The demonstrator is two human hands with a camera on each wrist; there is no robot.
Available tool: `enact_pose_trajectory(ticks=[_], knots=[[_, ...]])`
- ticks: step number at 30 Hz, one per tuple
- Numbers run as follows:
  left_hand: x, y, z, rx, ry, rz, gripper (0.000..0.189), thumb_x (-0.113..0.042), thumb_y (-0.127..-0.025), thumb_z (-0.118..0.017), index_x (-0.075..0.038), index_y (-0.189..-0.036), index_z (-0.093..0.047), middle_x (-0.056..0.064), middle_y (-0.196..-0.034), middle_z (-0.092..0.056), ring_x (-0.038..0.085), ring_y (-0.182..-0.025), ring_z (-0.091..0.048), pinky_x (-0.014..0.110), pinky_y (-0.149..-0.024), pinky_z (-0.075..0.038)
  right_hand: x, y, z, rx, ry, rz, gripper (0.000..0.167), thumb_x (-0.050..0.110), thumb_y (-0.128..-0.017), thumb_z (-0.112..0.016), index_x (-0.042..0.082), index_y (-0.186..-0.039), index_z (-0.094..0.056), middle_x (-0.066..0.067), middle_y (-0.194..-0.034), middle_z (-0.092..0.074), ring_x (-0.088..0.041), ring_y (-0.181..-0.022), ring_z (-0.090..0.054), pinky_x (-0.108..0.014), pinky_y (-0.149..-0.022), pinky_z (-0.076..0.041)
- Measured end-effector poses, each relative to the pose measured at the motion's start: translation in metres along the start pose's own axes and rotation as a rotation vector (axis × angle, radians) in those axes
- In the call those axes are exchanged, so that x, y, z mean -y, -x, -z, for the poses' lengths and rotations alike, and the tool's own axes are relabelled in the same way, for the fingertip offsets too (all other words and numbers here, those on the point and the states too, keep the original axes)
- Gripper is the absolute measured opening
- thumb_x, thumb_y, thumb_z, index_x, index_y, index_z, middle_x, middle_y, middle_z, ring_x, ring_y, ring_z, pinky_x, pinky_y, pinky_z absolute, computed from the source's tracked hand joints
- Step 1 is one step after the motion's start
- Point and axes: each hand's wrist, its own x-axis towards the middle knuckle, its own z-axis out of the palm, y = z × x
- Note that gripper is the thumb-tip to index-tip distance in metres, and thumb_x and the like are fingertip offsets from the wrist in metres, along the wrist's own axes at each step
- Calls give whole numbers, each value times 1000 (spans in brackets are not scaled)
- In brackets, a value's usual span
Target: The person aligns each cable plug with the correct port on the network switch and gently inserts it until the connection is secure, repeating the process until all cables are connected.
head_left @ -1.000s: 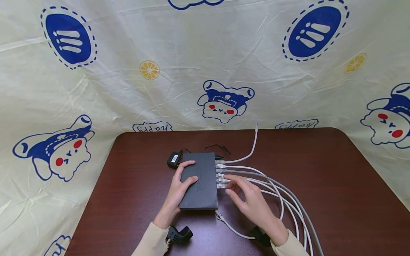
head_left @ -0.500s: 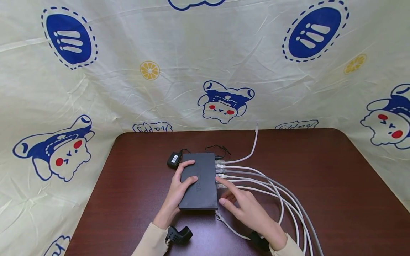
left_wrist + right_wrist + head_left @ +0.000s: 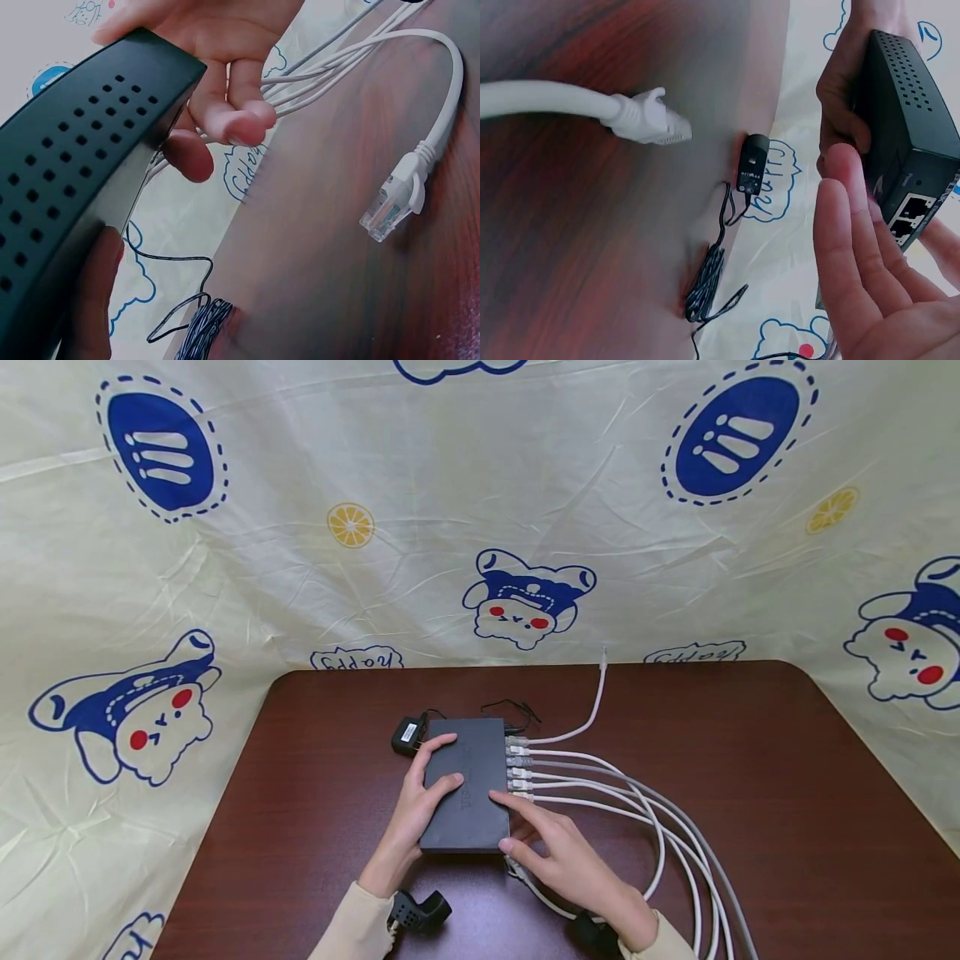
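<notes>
My left hand [image 3: 408,814] grips the dark network switch [image 3: 480,743] from its left side, thumb and a finger on top. My right hand [image 3: 558,860] is at the switch's near right corner, its index fingertip on the top face and thumb at the edge. In the right wrist view its other fingers [image 3: 840,247] stretch out beside the box's end, where ports [image 3: 911,217] show. Several network cables [image 3: 592,777] are plugged into the right side. A cable with a clear plug [image 3: 386,206] lies loose near the box's front corner.
A black power adapter [image 3: 407,735] lies behind the switch at left, with a bundled black cord [image 3: 705,281] nearby. One white cable [image 3: 596,702] bends toward the table's far edge. A patterned sheet [image 3: 420,468] hangs behind the brown table [image 3: 300,827].
My right hand has moved from the cable plugs down and left onto the switch's near right corner. The left hand has kept its grip.
</notes>
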Motion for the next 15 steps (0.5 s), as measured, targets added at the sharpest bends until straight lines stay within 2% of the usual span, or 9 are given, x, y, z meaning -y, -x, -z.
enact_pose_trajectory(ticks=[6,15], knots=[[3,0,1,15,-35,-20,51,-14,-90,-62,-22,-139,-47,12,-142,-35,30,-120,-40,37,-86,-39,0,0,-2,-12,-37,-38,50,23,-94,-63,10,-140,-48,4,-100,-63,-5,-82,-62,-29,-74,-52],[2,-1,4,39,-61,68,53,-14,-92,-61,-25,-141,-43,7,-147,-29,30,-123,-38,39,-88,-37,-1,0,-4,-30,-68,-46,50,21,-92,-65,9,-137,-50,3,-94,-60,-6,-79,-61,-28,-71,-51]])
